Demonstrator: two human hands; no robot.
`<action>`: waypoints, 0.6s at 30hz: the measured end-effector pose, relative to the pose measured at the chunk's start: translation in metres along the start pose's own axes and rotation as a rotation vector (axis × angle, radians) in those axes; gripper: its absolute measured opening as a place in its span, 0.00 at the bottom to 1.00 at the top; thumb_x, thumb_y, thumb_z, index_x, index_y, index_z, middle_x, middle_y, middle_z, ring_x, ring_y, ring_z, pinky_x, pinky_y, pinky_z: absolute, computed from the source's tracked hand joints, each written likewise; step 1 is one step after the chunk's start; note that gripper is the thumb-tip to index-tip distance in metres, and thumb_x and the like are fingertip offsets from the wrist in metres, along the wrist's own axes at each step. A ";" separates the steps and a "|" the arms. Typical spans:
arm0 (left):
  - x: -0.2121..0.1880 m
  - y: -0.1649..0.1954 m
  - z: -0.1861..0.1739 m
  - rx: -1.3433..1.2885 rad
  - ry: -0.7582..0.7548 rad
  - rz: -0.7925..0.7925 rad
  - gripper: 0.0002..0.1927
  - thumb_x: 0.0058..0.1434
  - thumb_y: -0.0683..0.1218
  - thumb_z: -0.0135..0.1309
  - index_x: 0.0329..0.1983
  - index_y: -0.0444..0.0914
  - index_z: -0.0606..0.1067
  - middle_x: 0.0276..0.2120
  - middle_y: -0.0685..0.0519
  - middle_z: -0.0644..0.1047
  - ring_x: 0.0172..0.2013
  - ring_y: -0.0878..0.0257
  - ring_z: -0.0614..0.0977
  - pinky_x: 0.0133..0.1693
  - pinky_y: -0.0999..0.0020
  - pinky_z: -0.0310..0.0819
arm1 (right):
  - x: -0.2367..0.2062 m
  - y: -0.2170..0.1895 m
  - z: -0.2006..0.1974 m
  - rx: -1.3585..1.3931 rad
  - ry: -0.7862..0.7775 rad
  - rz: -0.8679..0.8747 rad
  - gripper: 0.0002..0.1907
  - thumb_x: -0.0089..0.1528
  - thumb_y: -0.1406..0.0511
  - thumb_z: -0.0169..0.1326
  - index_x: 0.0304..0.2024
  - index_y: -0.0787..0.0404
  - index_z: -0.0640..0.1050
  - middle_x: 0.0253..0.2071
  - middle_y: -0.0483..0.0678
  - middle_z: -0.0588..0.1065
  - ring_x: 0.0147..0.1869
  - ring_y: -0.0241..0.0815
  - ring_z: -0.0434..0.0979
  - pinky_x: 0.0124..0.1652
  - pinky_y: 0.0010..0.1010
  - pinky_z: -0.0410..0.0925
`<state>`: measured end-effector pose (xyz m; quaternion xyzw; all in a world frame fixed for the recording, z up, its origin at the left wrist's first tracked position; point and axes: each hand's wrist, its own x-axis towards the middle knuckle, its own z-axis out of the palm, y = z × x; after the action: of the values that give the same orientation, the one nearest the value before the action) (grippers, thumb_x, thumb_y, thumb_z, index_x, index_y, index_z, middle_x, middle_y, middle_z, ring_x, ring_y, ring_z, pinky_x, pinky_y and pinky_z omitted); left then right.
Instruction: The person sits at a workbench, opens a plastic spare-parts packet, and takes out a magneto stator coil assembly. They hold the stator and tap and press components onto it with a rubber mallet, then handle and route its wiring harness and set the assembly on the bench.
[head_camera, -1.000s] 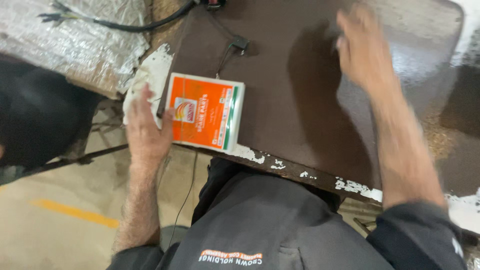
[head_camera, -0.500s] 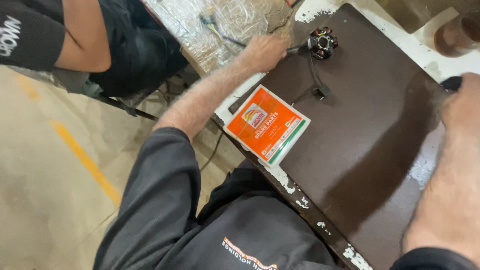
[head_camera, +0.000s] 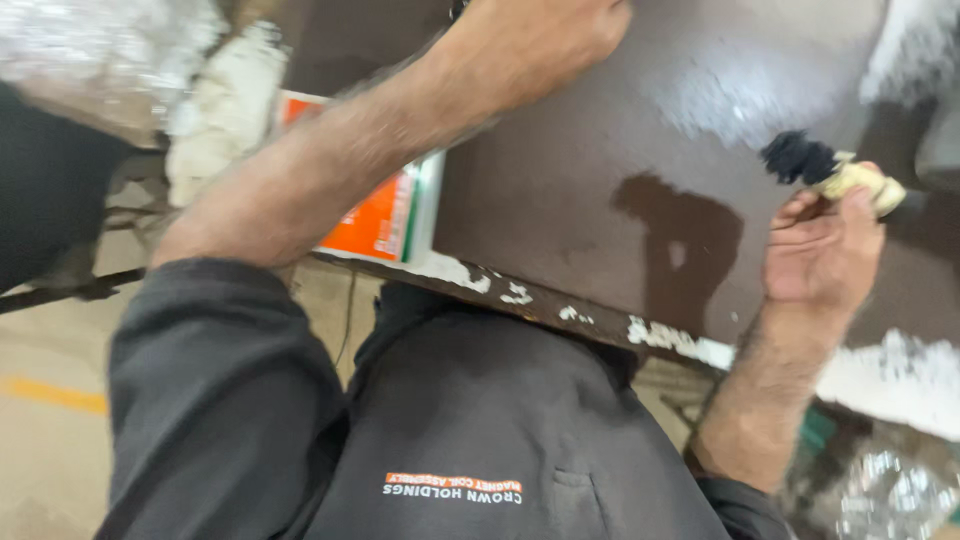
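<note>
Orange packet (head_camera: 385, 215) lay at left-centre of the frame on the brown table (head_camera: 600, 170), half hidden under the forearm; half a second earlier it was fully exposed. Left hand (head_camera: 535, 40), top centre, had stayed reaching toward the far edge, fist closed; what it gripped could not be told. Right hand (head_camera: 820, 255), at right, had come in from the frame edge and now clamped a brush (head_camera: 830, 172), black bristles pointing left, above the table. Brushing looked about to begin.

The right hand (head_camera: 822, 262) grips a pale-handled brush with black bristles (head_camera: 832, 172) above the dark brown desk (head_camera: 590, 170). The left hand (head_camera: 540, 40) reaches across an orange-and-white flat packet (head_camera: 385, 220).
</note>
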<state>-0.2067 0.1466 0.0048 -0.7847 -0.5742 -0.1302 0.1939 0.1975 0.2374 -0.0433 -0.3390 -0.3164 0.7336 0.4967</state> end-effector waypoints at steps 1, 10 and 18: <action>-0.007 0.013 -0.003 -0.004 0.064 0.034 0.01 0.59 0.41 0.57 0.33 0.39 0.77 0.34 0.55 0.77 0.35 0.63 0.81 0.31 0.67 0.75 | -0.016 -0.003 -0.018 0.034 -0.022 0.015 0.15 0.78 0.66 0.57 0.66 0.58 0.73 0.52 0.47 0.77 0.47 0.40 0.77 0.49 0.28 0.71; -0.058 0.089 -0.006 -0.121 -0.084 -0.060 0.04 0.61 0.43 0.59 0.37 0.38 0.79 0.37 0.54 0.73 0.35 0.63 0.78 0.33 0.66 0.74 | -0.121 0.001 -0.093 0.284 -0.023 -0.024 0.16 0.72 0.69 0.62 0.61 0.58 0.75 0.53 0.47 0.81 0.48 0.37 0.82 0.50 0.24 0.75; -0.035 0.072 0.014 0.093 -0.041 -0.100 0.10 0.64 0.41 0.60 0.48 0.44 0.79 0.35 0.57 0.74 0.37 0.65 0.78 0.32 0.65 0.72 | -0.123 0.017 -0.089 0.302 -0.087 0.027 0.17 0.68 0.69 0.64 0.59 0.57 0.78 0.48 0.50 0.81 0.46 0.37 0.83 0.45 0.25 0.76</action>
<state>-0.1489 0.1044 -0.0335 -0.7478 -0.6218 -0.0968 0.2115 0.2955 0.1274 -0.0853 -0.2323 -0.2191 0.7934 0.5181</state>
